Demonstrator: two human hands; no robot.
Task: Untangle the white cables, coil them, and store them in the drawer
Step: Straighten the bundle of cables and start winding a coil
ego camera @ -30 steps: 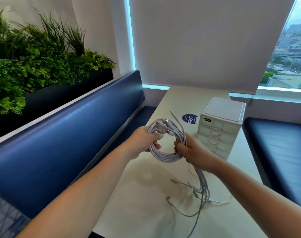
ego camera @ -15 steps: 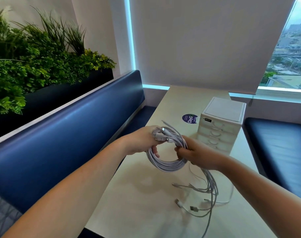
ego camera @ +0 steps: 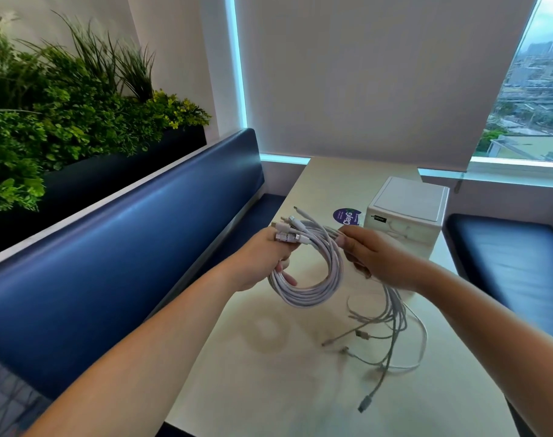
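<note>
"Cables [ego camera: 306,291]: where are they?"

"Up off the surface [ego camera: 268,389], gathered in a round white coil between both hands. A faint shadow of the loop lies on the pale top beneath it."

"And the hands?"

"The left hand [ego camera: 262,263] grips the coil at its upper left, fingers curled through the loop. A cluster of plugs [ego camera: 287,230] sticks out just above its knuckles. The right hand [ego camera: 379,260] holds the strands at the coil's upper right, fingers bent round them."

"Is everything wound in?"

"No. Several loose tails [ego camera: 391,326] drop from under the right hand and sprawl over the surface to the right of the coil, crossing one another. One ends in a plug near the front edge."

"What else is on the surface?"

"A small white drawer unit [ego camera: 407,209] stands at the far right, just behind the right hand, which hides part of its front. A round purple sticker [ego camera: 347,217] lies flat just left of it."

"And the room?"

"A narrow booth. A dark blue padded bench [ego camera: 126,263] runs along the left side and a second bench [ego camera: 505,263] along the right. Behind the left one, green plants [ego camera: 63,121] fill a long black planter [ego camera: 111,184]. At the far end a pale blind [ego camera: 379,74] covers most of the window [ego camera: 533,99]; a strip at the right shows city buildings under a grey sky."
</note>
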